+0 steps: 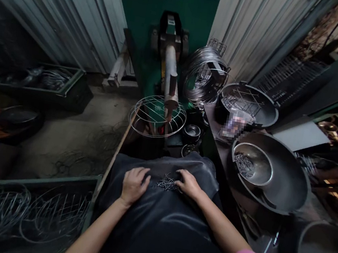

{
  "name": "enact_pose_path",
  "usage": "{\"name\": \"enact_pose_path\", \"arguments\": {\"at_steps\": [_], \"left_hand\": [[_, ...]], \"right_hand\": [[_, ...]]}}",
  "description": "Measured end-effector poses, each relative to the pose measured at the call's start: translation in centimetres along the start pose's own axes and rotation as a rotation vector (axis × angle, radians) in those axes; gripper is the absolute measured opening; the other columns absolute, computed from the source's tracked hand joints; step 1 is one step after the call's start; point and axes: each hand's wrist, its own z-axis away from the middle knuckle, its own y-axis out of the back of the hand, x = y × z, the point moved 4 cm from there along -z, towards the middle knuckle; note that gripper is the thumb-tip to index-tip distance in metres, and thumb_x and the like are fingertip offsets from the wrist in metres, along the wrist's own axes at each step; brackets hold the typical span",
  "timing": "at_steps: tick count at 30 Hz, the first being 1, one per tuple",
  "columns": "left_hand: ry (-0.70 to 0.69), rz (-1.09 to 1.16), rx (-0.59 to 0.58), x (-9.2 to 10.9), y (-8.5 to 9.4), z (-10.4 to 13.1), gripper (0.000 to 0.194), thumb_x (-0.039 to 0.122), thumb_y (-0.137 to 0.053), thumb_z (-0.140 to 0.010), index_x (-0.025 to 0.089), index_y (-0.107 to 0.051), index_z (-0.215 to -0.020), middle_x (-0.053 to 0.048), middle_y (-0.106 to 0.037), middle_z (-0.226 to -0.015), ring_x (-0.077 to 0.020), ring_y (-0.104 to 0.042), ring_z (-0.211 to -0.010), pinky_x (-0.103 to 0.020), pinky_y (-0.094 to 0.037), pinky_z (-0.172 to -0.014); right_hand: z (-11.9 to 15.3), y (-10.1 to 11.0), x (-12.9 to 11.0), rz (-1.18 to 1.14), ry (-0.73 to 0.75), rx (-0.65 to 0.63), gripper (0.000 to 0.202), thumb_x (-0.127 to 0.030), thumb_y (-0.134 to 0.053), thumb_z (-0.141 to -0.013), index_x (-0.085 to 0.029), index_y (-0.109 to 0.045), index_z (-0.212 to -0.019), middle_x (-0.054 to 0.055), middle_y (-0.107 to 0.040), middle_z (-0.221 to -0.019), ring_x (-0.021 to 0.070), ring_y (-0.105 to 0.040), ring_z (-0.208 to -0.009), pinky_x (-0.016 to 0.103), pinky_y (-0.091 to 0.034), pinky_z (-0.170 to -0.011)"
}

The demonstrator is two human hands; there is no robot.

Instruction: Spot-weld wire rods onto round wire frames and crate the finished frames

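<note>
A small heap of short bent metal wires (166,182) lies on a dark apron (167,237) spread over my lap. To its left, my left hand (135,185) rests on the apron with nothing in it, fingers loosely curved and thumb apart. On the other side, my right hand (188,184) is at the heap's edge, thumb and fingers apart; whether its fingertips touch the wires I cannot tell. Ahead of both hands, a round wire grill rack (138,115) sits at the metal arm (170,71) of a green machine (137,2).
On the right stand a large black pan (291,180) with a steel bowl (263,167) of small metal pieces, and another pan (269,110) holding wire racks. A wire coil (193,74) leans behind. At left are a crate (35,178) of wire racks and a green bin (75,90).
</note>
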Motion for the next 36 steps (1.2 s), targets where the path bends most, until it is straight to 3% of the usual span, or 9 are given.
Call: {"name": "enact_pose_path", "arguments": {"at_steps": [3,5,9,13,18,22,30,33,36], "left_hand": [[-0.059,0.022,-0.259,2.5,-1.8,-0.1,0.030,0.026,-0.040,-0.085,0.018,-0.059,-0.106,-0.009,-0.061,-0.100,-0.0195,-0.054,-0.094,-0.030,-0.039,-0.081],[0.000,-0.032,-0.394,3.8,-3.2,-0.2,0.030,0.023,-0.041,-0.084,0.016,-0.058,-0.107,-0.010,-0.060,-0.100,-0.0201,-0.054,-0.094,-0.030,-0.040,-0.081],[0.147,-0.140,-0.564,5.6,-4.9,-0.6,0.027,0.025,-0.041,-0.084,0.015,-0.058,-0.103,-0.011,-0.059,-0.100,-0.0213,-0.055,-0.094,-0.031,-0.041,-0.078],[0.202,-0.024,-0.689,6.4,-5.2,-0.6,0.027,0.025,-0.040,-0.084,0.018,-0.060,-0.100,-0.010,-0.061,-0.102,-0.0194,-0.057,-0.094,-0.028,-0.040,-0.081],[0.222,0.124,-0.724,5.3,-5.2,-0.6,0.031,0.024,-0.039,-0.083,0.019,-0.063,-0.102,-0.010,-0.065,-0.104,-0.0209,-0.057,-0.100,-0.029,-0.039,-0.084],[0.204,0.162,-0.742,4.8,-5.3,-0.7,0.032,0.023,-0.039,-0.082,0.021,-0.064,-0.101,-0.008,-0.066,-0.104,-0.0197,-0.058,-0.100,-0.028,-0.039,-0.084],[0.137,0.097,-0.768,5.3,-4.8,-0.1,0.032,0.029,-0.050,-0.078,0.019,-0.062,-0.105,-0.010,-0.063,-0.105,-0.0216,-0.057,-0.098,-0.029,-0.039,-0.083],[0.138,0.090,-0.770,5.1,-4.6,0.0,0.029,0.030,-0.049,-0.079,0.019,-0.063,-0.102,-0.009,-0.063,-0.102,-0.0216,-0.057,-0.097,-0.029,-0.039,-0.083],[0.153,0.104,-0.718,4.9,-4.2,-0.2,0.030,0.029,-0.049,-0.078,0.017,-0.063,-0.102,-0.010,-0.062,-0.100,-0.0223,-0.056,-0.097,-0.030,-0.039,-0.084]], "right_hand": [[0.7,0.8,0.4,0.186,-0.109,-0.070,0.029,-0.023,-0.051,-0.082,-0.013,-0.058,-0.108,0.012,-0.064,-0.105,0.0213,-0.059,-0.099,0.027,-0.044,-0.082],[1.2,0.3,0.2,0.290,-0.159,-0.182,0.024,-0.026,-0.054,-0.079,-0.012,-0.064,-0.097,0.014,-0.067,-0.097,0.0253,-0.062,-0.093,0.030,-0.046,-0.077],[1.6,-1.2,-1.1,0.318,-0.161,-0.201,0.025,-0.024,-0.059,-0.075,-0.010,-0.065,-0.095,0.017,-0.066,-0.100,0.0273,-0.061,-0.095,0.031,-0.046,-0.078],[1.4,-2.2,-1.2,0.286,-0.126,-0.195,0.026,-0.029,-0.057,-0.077,-0.011,-0.064,-0.096,0.015,-0.066,-0.101,0.0253,-0.061,-0.096,0.029,-0.046,-0.078],[0.9,-2.7,-0.6,0.249,-0.088,-0.212,0.026,-0.030,-0.057,-0.076,-0.016,-0.063,-0.097,0.011,-0.066,-0.102,0.0230,-0.061,-0.096,0.027,-0.046,-0.076],[0.6,-2.9,-1.2,0.266,-0.091,-0.207,0.027,-0.028,-0.058,-0.075,-0.013,-0.063,-0.097,0.014,-0.065,-0.104,0.0265,-0.060,-0.098,0.033,-0.043,-0.082],[0.9,-2.2,-2.4,0.272,-0.128,-0.248,0.026,-0.008,-0.045,-0.079,-0.004,-0.065,-0.096,0.023,-0.064,-0.101,0.0299,-0.060,-0.096,0.039,-0.040,-0.084],[1.5,-1.2,-1.0,0.203,-0.117,-0.308,0.021,-0.021,-0.052,-0.079,-0.012,-0.067,-0.090,0.014,-0.067,-0.095,0.0242,-0.062,-0.087,0.029,-0.044,-0.071],[2.1,-0.3,0.4,-0.061,-0.096,-0.370,0.018,-0.029,-0.057,-0.076,-0.017,-0.066,-0.085,0.003,-0.067,-0.081,0.0158,-0.060,-0.073,0.021,-0.040,-0.059]]}}
